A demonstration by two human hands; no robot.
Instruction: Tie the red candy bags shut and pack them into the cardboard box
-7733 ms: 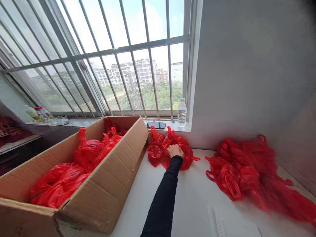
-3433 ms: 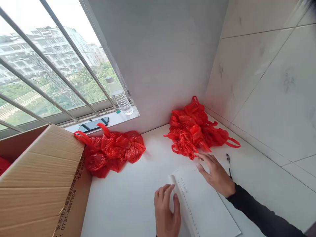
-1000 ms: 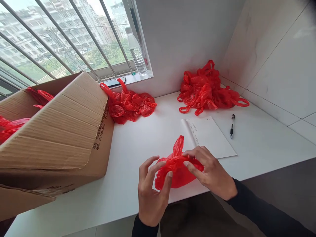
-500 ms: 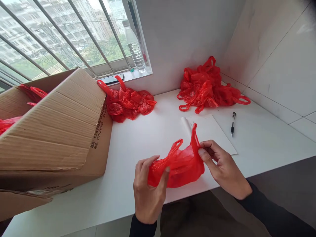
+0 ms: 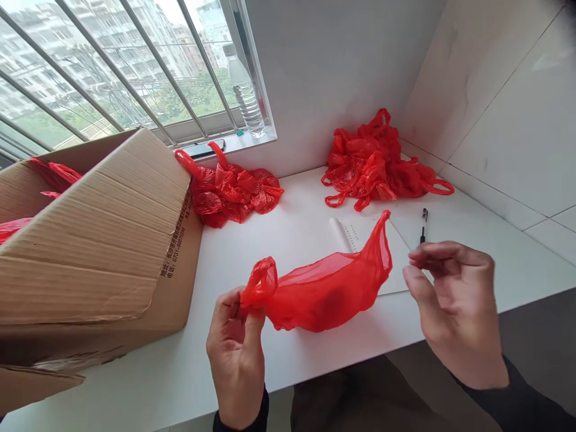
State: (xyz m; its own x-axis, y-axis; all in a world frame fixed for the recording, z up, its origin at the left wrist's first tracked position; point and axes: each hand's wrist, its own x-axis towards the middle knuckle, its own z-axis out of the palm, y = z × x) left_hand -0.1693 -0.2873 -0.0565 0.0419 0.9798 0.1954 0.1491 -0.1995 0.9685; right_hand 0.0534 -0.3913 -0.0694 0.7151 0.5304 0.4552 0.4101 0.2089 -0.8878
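Note:
A thin red plastic bag point(image 5: 328, 294) is stretched out sideways above the front of the white table. My left hand point(image 5: 238, 354) pinches it by its left end, just below one handle loop. The bag's other handle point(image 5: 382, 240) stands up at the right, with nothing gripping it. My right hand point(image 5: 459, 306) is a short way right of that handle, apart from the bag, its thumb and forefinger slightly parted with nothing seen between them. Something darker shows faintly through the middle of the bag; I cannot make out what.
An open cardboard box point(image 5: 103, 240) with red bags inside stands at left. Beside it lies a heap of red bags point(image 5: 234, 189); a larger pile point(image 5: 373, 162) sits by the wall. A notebook point(image 5: 398, 279) and pen point(image 5: 423, 228) lie behind my hands. A water bottle point(image 5: 246, 96) stands on the sill.
The right hand has let go of the bag's right side and moved right. My left hand has shifted left and now grips the bag near its left handle, spreading the bag wider.

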